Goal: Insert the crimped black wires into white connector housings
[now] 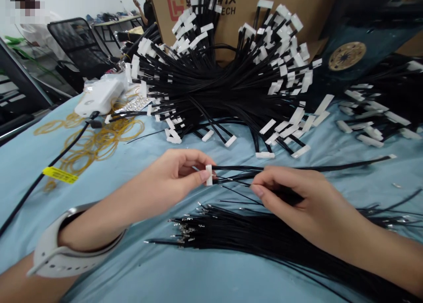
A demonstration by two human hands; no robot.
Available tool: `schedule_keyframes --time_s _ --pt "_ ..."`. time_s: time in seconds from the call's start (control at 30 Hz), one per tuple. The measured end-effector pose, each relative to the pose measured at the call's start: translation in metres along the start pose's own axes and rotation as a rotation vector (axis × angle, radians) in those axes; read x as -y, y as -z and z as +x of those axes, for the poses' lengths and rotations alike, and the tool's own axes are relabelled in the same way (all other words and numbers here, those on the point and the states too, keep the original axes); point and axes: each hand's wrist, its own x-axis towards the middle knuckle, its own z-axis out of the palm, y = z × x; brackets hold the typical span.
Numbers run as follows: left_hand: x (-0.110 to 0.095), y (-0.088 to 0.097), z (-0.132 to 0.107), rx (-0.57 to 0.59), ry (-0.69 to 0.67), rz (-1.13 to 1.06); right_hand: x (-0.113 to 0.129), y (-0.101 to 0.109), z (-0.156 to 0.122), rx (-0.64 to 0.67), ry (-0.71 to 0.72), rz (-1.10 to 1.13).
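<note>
Between the thumb and fingers of my left hand (180,173) is a white plastic connector (209,175), held near the middle of the view. Several black wires (238,168) run out of it to the right, passing behind my right hand (291,190). My right hand pinches a single thin black wire (243,183), whose metal-tipped end points left, close to the connector's wire side. Whether that tip touches the connector I cannot tell. Below both hands lies a bundle of loose black wires (238,230) with bare metal terminals at its left end.
A large heap of black cables (224,80) with white connectors lies behind my hands, before a cardboard box (297,8). More such cables (373,113) lie at right. Yellow rubber bands (95,140), a white device (101,94) and a yellow-tagged cord (59,174) are at left. Another person (148,10) stands far back.
</note>
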Motion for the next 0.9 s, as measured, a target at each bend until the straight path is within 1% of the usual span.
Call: schedule_keyframes --time_s 0.13,0.3,0.47,0.7,0.8,0.9 --pt "-0.002 -0.001 0.000 0.006 0.008 0.028 0.000 0.000 -0.001 -0.036 -0.001 -0.010" --pt "-0.003 -0.001 0.001 0.030 0.032 -0.012 0.001 0.000 0.000 -0.032 0.023 -0.011" --pt "-0.003 -0.001 -0.001 0.030 0.052 -0.018 0.000 0.001 0.001 -0.056 0.102 -0.006" --pt "-0.011 -0.003 -0.003 0.027 0.050 0.019 0.000 0.001 -0.005 -0.080 0.258 -0.027" --pt "-0.013 -0.003 -0.004 0.044 0.046 0.038 0.000 0.000 -0.005 -0.085 0.296 -0.050" --pt "-0.012 -0.003 -0.004 0.055 0.042 0.042 0.000 -0.001 -0.006 -0.088 0.292 -0.078"
